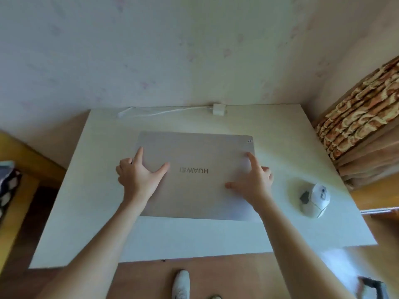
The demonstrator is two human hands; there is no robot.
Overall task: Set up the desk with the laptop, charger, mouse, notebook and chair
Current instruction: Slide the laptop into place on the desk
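A closed silver laptop (194,190) lies flat in the middle of the white desk (86,212), its logo upside down to me. My left hand (138,175) rests on its left edge, index finger and thumb spread on the lid and the other fingers curled over the side. My right hand (252,180) lies on the right part of the lid with the index finger stretched out and the thumb spread. A white mouse (313,199) sits on the desk to the right of the laptop. A white charger brick (219,109) with its cable (155,112) lies along the desk's back edge.
The desk stands against a pale wall. A patterned curtain (362,126) hangs at the right. A yellow wooden piece of furniture (19,160) stands at the left. My white shoe (181,283) shows on the wooden floor below the desk's front edge.
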